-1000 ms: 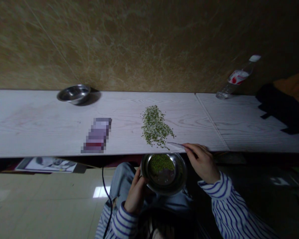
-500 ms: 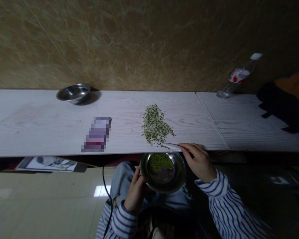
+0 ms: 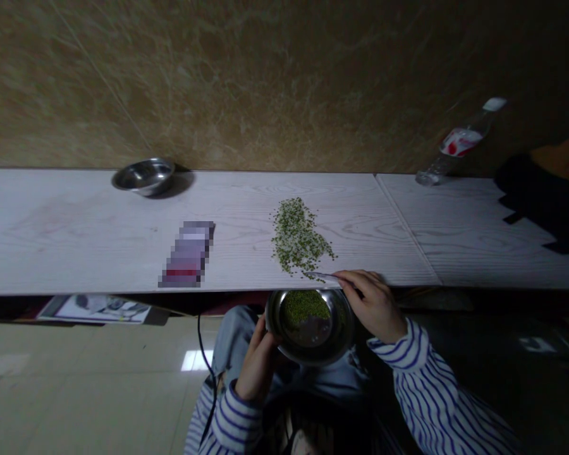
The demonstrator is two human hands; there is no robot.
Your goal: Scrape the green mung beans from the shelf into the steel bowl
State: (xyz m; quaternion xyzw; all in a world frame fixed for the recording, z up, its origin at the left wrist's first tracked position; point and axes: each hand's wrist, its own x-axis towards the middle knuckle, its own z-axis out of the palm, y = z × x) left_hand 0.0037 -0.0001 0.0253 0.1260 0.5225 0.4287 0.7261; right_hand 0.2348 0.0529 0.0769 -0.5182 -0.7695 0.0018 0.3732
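Observation:
Small green beans (image 3: 298, 234), probably mung beans, lie in a loose patch on the pale wooden table (image 3: 237, 253), with whitish bits among them. Just below the table edge, my left hand (image 3: 258, 360) grips the left rim of a steel bowl (image 3: 308, 357). More green beans (image 3: 306, 306) are inside that bowl, toward its far side. My right hand (image 3: 372, 303) pinches a thin, pale, flat strip (image 3: 323, 277) at the table's front edge. The strip's tip is at the near end of the patch; its exact kind cannot be made out.
Another steel bowl (image 3: 145, 177) stands at the back left by the wall. A pixelated phone-shaped object (image 3: 187, 254) lies left of the beans. At the back right are a plastic bottle (image 3: 462, 142) and a dark cloth item (image 3: 540, 202). A black cable (image 3: 201, 344) hangs below the edge.
My right hand and the strip have shifted slightly left along the front edge of the bean patch. My left hand still holds the bowl. The view has moved a little.

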